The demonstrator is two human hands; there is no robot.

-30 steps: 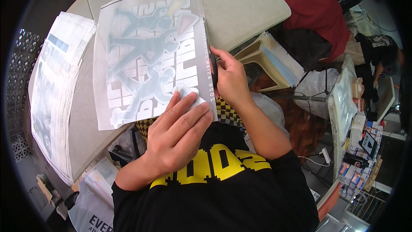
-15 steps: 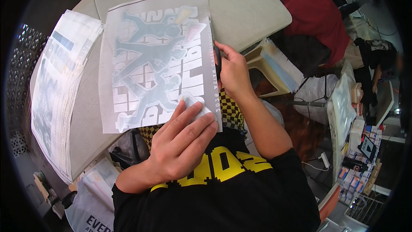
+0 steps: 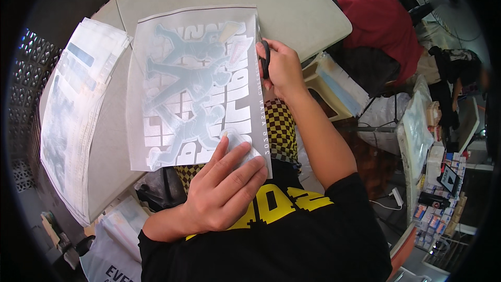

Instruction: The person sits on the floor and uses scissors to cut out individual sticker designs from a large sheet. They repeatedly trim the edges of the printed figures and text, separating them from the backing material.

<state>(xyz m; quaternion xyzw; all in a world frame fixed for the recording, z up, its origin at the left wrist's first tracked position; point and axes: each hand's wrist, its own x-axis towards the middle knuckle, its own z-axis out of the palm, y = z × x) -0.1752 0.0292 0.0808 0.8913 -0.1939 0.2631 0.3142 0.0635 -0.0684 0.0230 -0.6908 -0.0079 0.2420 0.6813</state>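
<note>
A translucent printed film sheet (image 3: 136, 94), showing mirrored lettering and grey-blue figures, lies on the pale table with its lower right part over the edge by my lap. The fingers of my left hand (image 3: 224, 185) press together on that lower right corner, gripping it; the thumb is not clearly visible. A whitish patch shows just beyond those fingertips. My right hand (image 3: 282, 68) is wrapped round the black handle of a pair of scissors (image 3: 266, 60) at the sheet's right edge. The blades are hidden by the sheet.
To the left, a stack of printed sheets (image 3: 78, 109) rests on the table (image 3: 292, 5). Right of the table are a beige plastic stool (image 3: 326, 96) with papers on it and a dark red cloth (image 3: 381, 31). A white bag (image 3: 112, 250) is at the lower left.
The film sheet has shifted slightly toward me and right, with my left hand on it. My right hand and the scissors have moved a little farther up the sheet's right edge.
</note>
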